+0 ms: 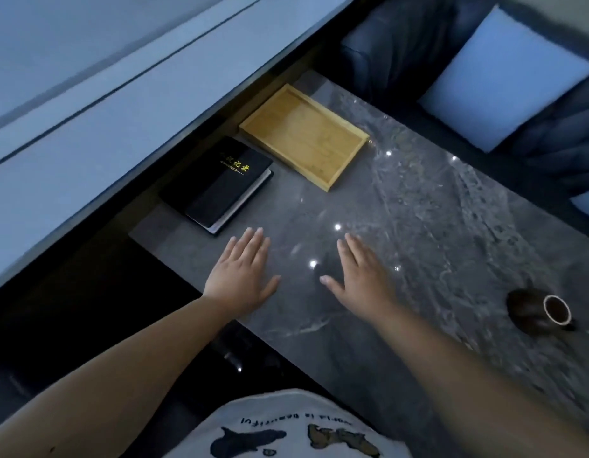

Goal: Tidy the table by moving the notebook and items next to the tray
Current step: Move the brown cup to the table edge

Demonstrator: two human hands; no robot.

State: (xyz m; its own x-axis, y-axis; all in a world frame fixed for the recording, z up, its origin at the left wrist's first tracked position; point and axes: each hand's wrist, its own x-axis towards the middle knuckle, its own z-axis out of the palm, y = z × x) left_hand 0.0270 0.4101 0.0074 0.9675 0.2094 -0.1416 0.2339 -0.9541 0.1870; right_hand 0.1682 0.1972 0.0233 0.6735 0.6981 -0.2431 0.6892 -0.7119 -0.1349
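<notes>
A black notebook with gold lettering lies closed on the grey marble table, just left of an empty wooden tray. My left hand hovers flat over the table's near-left edge, a little below the notebook, fingers spread, holding nothing. My right hand is beside it, palm down and open, over the middle of the table. A small dark teapot with its lid off stands at the right, well away from both hands.
A pale wall or cabinet face runs along the table's far left side. A dark blue sofa with a light blue cushion sits beyond the table's far end. Dark floor lies below the near-left edge.
</notes>
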